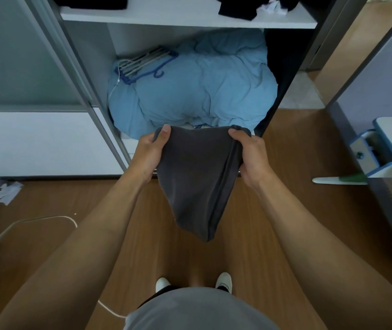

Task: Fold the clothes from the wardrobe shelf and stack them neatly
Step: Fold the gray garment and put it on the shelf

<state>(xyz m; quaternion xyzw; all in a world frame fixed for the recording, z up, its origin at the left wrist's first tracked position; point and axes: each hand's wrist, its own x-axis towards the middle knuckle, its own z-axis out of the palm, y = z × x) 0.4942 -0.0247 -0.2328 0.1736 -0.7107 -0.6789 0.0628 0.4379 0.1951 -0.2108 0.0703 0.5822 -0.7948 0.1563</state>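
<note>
A dark grey garment (196,177) hangs in the air in front of the open wardrobe, doubled over and tapering to a point below. My left hand (151,154) grips its upper left corner with the thumb on top. My right hand (249,156) grips the upper right corner the same way. On the white wardrobe shelf (185,17) above lie dark clothes (240,5) at the right, a dark pile (92,2) at the left, and a small white crumpled item (271,7).
A bulky light blue duvet (197,84) fills the lower compartment, with blue and white hangers (142,64) on it. A sliding door (35,91) stands at the left. Wooden floor (119,234) carries a white cable (35,222) and crumpled paper (8,191). A blue-white chair (390,148) is at right.
</note>
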